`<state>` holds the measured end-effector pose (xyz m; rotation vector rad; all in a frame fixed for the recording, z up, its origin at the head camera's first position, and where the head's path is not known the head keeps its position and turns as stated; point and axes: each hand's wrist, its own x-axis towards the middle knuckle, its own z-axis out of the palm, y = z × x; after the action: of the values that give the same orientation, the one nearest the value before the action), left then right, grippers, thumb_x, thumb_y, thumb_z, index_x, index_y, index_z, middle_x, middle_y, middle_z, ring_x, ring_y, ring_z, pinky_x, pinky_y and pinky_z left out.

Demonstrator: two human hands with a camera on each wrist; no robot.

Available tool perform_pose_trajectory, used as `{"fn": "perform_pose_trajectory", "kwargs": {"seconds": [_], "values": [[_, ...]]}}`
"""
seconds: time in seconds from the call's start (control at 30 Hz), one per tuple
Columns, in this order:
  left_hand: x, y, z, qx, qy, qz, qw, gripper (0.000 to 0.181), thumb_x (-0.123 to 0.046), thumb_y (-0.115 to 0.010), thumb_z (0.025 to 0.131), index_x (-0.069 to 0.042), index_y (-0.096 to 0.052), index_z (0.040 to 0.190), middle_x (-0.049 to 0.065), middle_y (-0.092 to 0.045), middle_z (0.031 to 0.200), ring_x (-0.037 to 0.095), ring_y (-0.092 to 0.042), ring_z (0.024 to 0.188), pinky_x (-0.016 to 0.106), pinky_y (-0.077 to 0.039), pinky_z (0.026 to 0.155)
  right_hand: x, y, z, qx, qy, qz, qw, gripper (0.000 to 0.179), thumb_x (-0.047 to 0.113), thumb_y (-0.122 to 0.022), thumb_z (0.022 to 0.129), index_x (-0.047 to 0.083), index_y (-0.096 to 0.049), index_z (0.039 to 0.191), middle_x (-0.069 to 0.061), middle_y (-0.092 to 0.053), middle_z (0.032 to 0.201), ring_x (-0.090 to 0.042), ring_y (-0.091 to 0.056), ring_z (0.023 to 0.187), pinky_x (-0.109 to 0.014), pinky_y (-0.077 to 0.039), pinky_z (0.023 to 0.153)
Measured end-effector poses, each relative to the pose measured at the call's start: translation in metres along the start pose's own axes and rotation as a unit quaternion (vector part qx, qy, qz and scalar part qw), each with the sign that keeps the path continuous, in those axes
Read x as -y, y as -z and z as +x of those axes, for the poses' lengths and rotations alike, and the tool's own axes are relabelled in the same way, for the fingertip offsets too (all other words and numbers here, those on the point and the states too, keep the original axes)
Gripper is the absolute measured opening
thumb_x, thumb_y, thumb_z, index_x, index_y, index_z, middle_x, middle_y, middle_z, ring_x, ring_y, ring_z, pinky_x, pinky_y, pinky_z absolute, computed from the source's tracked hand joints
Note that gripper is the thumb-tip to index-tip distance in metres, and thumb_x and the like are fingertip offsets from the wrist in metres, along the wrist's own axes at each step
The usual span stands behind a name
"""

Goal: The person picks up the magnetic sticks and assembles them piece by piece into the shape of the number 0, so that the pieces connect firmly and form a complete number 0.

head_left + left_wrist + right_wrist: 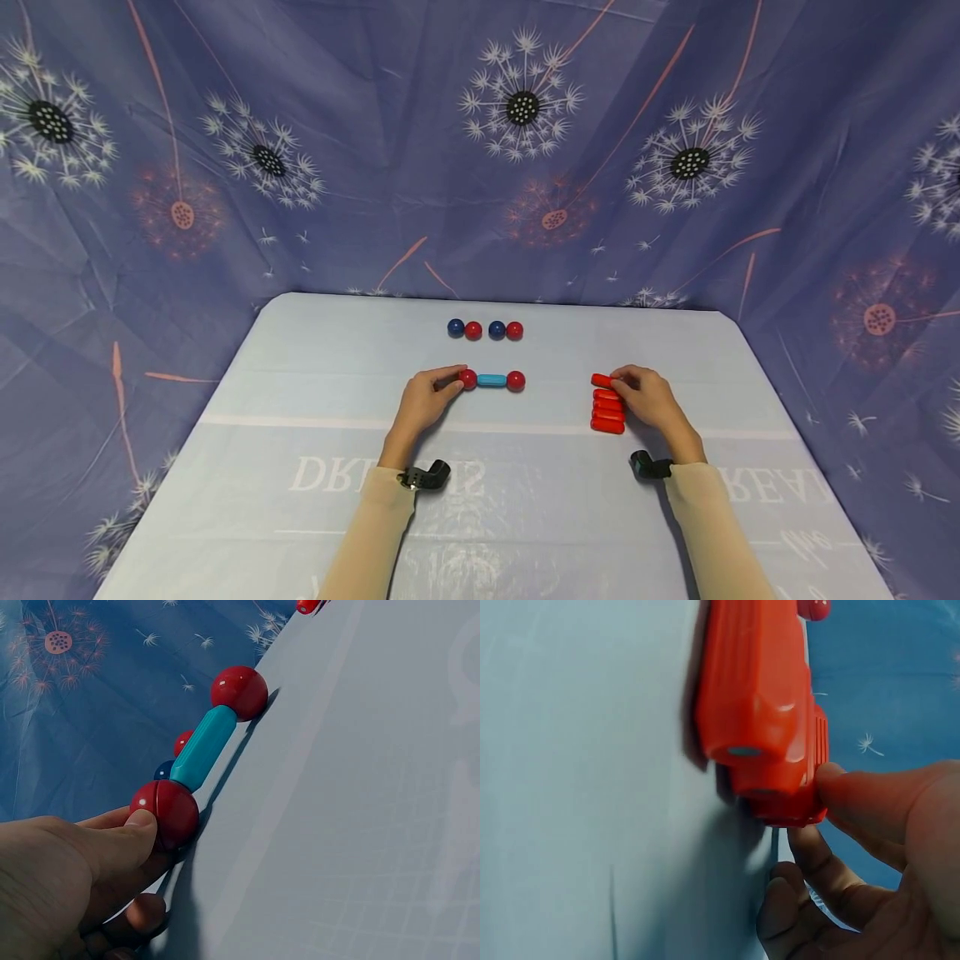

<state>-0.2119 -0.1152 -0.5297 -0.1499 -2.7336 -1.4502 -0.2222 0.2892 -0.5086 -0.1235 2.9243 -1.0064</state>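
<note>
My left hand (422,404) pinches a red ball (178,816) between thumb and fingers. That ball sits at the left end of a light blue rod (492,381), and a second red ball (516,381) is at the rod's other end. Over on the right, my right hand (651,398) pinches the end of a red rod (602,380), the farthest in a column. Several more red rods (607,426) lie side by side just nearer than it. In the right wrist view, nearer rods partly hide the pinched one.
At the back of the white table (315,350) two dark blue balls and two red balls alternate in a row, with a dark blue ball (456,327) leftmost. A purple dandelion-patterned cloth (405,167) hangs behind the table. Dark cameras are strapped to both wrists.
</note>
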Motion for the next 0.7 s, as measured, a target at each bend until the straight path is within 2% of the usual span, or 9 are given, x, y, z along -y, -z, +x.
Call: {"fn": "perform_pose_trajectory", "kwargs": {"seconds": [0.27, 0.4, 0.5, 0.7], "values": [[0.001, 0.0, 0.0, 0.0, -0.008, 0.009, 0.9999, 0.03, -0.021, -0.073, 0.097, -0.02, -0.075, 0.127, 0.007, -0.074, 0.125, 0.017, -0.06, 0.085, 0.035, -0.048, 0.077, 0.01, 0.002, -0.001, 0.002, 0.021, 0.031, 0.9993, 0.026, 0.019, -0.06, 0.105, 0.002, -0.066, 0.122, -0.019, -0.068, 0.114, -0.033, -0.064, 0.101, -0.046, -0.054, 0.086], [0.001, 0.0, 0.001, -0.001, -0.003, 0.008, 1.0, 0.03, -0.022, -0.073, 0.097, -0.021, -0.075, 0.127, 0.006, -0.075, 0.125, 0.018, -0.056, 0.081, 0.034, -0.045, 0.075, 0.02, 0.0, -0.002, -0.001, 0.031, 0.035, 0.9989, 0.027, 0.022, -0.061, 0.104, 0.004, -0.066, 0.123, -0.017, -0.07, 0.114, -0.033, -0.065, 0.104, -0.047, -0.054, 0.089], [0.001, 0.0, 0.001, -0.001, 0.001, 0.008, 1.0, 0.031, -0.023, -0.073, 0.097, -0.022, -0.075, 0.127, 0.005, -0.074, 0.125, 0.018, -0.056, 0.081, 0.034, -0.045, 0.076, 0.029, -0.005, -0.004, 0.0, 0.031, 0.045, 0.9985, 0.027, 0.026, -0.065, 0.102, 0.008, -0.068, 0.122, -0.014, -0.072, 0.111, -0.032, -0.065, 0.105, -0.046, -0.054, 0.087], [0.001, 0.0, 0.001, 0.0, 0.004, 0.014, 0.9999, 0.031, -0.023, -0.073, 0.097, -0.022, -0.075, 0.127, 0.005, -0.075, 0.124, 0.018, -0.056, 0.082, 0.034, -0.045, 0.076, 0.048, -0.019, -0.01, -0.001, 0.033, 0.076, 0.9966, 0.022, 0.024, -0.07, 0.099, 0.013, -0.071, 0.117, -0.01, -0.073, 0.111, -0.031, -0.066, 0.108, -0.048, -0.054, 0.09]]}}
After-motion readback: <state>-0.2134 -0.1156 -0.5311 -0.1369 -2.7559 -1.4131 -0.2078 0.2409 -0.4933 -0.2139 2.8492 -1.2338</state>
